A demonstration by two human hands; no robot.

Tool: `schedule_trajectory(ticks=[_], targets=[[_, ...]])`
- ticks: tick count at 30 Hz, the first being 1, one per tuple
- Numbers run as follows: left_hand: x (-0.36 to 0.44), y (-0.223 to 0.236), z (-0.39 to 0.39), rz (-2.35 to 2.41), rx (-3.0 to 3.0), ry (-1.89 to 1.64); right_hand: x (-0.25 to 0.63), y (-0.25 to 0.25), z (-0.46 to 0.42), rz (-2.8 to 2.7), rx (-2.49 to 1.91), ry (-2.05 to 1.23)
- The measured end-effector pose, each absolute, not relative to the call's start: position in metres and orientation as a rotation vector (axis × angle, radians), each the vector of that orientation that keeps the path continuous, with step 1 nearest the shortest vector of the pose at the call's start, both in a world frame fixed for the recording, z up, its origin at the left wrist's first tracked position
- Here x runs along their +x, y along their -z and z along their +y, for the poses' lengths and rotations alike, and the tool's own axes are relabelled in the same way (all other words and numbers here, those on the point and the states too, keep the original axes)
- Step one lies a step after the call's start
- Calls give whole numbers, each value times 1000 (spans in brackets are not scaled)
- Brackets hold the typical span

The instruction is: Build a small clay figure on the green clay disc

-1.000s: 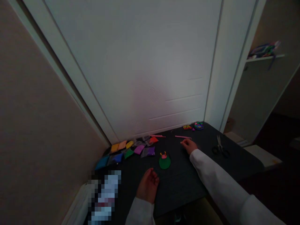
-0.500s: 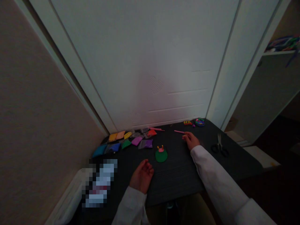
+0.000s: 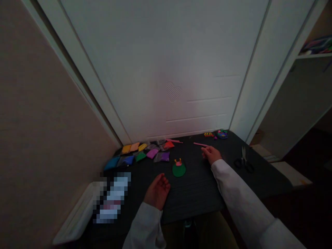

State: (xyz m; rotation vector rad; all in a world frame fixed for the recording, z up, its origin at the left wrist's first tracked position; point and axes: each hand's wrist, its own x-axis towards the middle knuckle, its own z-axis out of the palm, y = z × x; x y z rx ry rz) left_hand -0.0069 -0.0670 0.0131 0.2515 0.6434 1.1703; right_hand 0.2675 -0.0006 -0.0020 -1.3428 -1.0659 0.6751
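My left hand (image 3: 157, 190) rests above the front of the dark table, palm turned up, fingers loosely curled and nothing in them. To its right lies a round green clay base (image 3: 178, 170), with a small pink clay piece (image 3: 178, 164) bearing two orange-yellow tips at its far edge. My right hand (image 3: 212, 155) is farther back with bent fingers closed at a thin pink stick (image 3: 200, 144), which points left toward the wall. The fingers partly hide the grip. Two or so similar pink sticks (image 3: 174, 140) lie farther left by the wall.
Small bags of coloured clay (image 3: 152, 153) spread over the back left of the table. Black-handled scissors (image 3: 243, 160) lie at the right. Behind my right hand are a yellow-dotted red piece (image 3: 208, 135) and a round colourful piece (image 3: 222, 135). A blurred-out item (image 3: 114, 199) sits front left.
The view has shifted slightly. My right fingers have moved a little left along the pink stick, so more of the stick shows. My left hand and the green base stay nearly still.
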Motion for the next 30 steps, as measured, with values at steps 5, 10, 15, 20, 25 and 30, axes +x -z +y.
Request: schedule_trajectory(ticks=[5,10,15,20,25,30], targets=[[-7,-13,-67,635,243,-1165,266,-1,0,-1003,-1251,-654],[-6,-15,-68,631,246,-1171,267,3,2,-1007,-1212,-623],[-5,-17,-68,635,242,-1165,267,2,1,-1031,-1225,-597],[-5,-17,-68,649,240,-1175,271,-5,-3,-1053,-1282,-582],[-6,-15,-68,619,258,-1169,274,-6,-2,-1047,-1363,-555],[-6,-14,-69,605,265,-1174,274,-2,-1,-1051,-1399,-542]])
